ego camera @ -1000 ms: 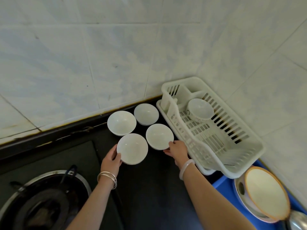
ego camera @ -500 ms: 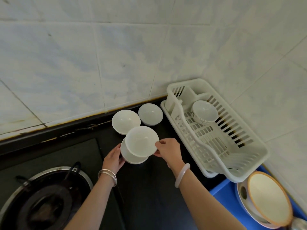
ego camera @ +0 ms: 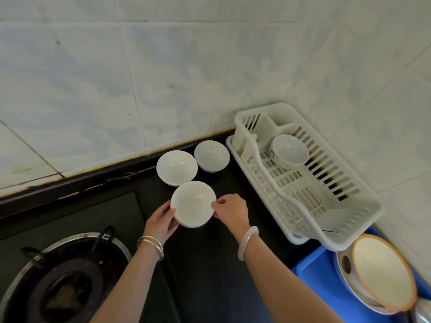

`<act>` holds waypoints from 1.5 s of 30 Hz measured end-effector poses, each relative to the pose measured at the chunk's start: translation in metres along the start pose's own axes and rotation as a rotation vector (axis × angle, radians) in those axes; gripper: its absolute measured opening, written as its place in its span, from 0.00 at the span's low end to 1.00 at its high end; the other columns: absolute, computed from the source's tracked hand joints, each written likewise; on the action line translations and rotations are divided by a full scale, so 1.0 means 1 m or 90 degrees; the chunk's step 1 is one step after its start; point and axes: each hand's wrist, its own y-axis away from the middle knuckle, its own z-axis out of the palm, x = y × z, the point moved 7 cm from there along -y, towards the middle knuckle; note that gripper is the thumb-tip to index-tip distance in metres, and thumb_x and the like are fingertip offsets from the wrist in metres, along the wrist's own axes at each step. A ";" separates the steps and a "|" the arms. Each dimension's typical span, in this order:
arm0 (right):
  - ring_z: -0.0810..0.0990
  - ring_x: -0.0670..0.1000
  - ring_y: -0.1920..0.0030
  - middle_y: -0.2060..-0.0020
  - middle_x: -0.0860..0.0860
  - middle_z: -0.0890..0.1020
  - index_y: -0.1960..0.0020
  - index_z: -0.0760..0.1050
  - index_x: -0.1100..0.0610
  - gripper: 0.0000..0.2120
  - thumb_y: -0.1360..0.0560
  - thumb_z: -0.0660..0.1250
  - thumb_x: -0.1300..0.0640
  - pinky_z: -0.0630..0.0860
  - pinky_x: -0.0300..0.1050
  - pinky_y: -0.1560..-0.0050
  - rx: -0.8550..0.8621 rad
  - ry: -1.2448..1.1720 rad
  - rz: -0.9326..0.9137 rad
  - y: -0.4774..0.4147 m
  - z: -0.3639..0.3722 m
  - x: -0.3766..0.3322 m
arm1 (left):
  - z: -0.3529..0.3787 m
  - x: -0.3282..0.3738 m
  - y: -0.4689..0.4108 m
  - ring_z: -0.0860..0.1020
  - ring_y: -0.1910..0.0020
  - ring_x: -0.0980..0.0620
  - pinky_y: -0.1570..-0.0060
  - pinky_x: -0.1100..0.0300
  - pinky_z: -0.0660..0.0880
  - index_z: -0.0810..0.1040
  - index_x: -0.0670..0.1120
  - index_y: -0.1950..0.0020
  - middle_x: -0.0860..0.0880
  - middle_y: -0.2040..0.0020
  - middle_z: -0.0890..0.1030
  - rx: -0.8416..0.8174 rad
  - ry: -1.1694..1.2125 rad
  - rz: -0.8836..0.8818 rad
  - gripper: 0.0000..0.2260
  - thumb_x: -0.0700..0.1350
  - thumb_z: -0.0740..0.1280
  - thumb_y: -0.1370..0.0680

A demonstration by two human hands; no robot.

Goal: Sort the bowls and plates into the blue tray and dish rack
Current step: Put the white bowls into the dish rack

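Observation:
Two white bowls sit nested as one stack [ego camera: 193, 203] on the black counter. My left hand [ego camera: 162, 220] cups the stack's left side and my right hand [ego camera: 231, 209] pinches the rim of the top bowl on the right. Behind the stack stand two more white bowls, one [ego camera: 176, 167] at the left and one [ego camera: 211, 155] at the right, near the wall. The white dish rack [ego camera: 345, 231] fills the corner to the right, with a patterned bowl [ego camera: 289, 149] inside. The blue tray [ego camera: 319, 278] at the lower right holds plates [ego camera: 382, 271] leaning on edge.
A gas burner [ego camera: 63, 280] with black pan supports lies at the lower left. Tiled walls close in behind and to the right. A metal object [ego camera: 423, 311] shows at the bottom right corner.
My right hand lifted the right front bowl, carried it left and set it down into the bowl held by my left hand. The two now sit nested.

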 end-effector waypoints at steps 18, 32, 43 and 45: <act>0.82 0.50 0.52 0.53 0.49 0.82 0.39 0.76 0.51 0.13 0.23 0.65 0.55 0.81 0.43 0.56 -0.093 -0.297 -0.033 0.015 -0.038 -0.002 | 0.040 0.025 0.035 0.80 0.51 0.48 0.64 0.54 0.79 0.78 0.57 0.48 0.51 0.50 0.80 -0.063 -0.049 0.013 0.12 0.41 0.64 0.24; 0.82 0.55 0.63 0.61 0.54 0.81 0.59 0.74 0.54 0.16 0.21 0.57 0.44 0.79 0.46 0.66 0.173 -0.297 -0.001 -0.004 -0.266 0.046 | 0.288 0.039 0.079 0.77 0.44 0.40 0.57 0.50 0.80 0.70 0.46 0.34 0.41 0.39 0.73 -0.314 -0.220 0.008 0.17 0.38 0.59 0.22; 0.77 0.61 0.47 0.50 0.60 0.78 0.38 0.71 0.63 0.20 0.21 0.61 0.48 0.77 0.57 0.45 0.139 -0.332 0.182 -0.058 -0.299 0.135 | 0.385 -0.055 0.044 0.72 0.38 0.33 0.44 0.39 0.73 0.65 0.42 0.30 0.37 0.32 0.68 -0.337 -0.401 -0.093 0.19 0.33 0.52 0.21; 0.76 0.63 0.41 0.40 0.62 0.76 0.33 0.69 0.61 0.23 0.21 0.60 0.47 0.75 0.60 0.41 0.119 -0.315 0.195 -0.065 -0.295 0.142 | 0.390 -0.064 0.039 0.72 0.38 0.34 0.45 0.39 0.74 0.64 0.42 0.30 0.37 0.32 0.67 -0.341 -0.430 -0.097 0.19 0.34 0.52 0.21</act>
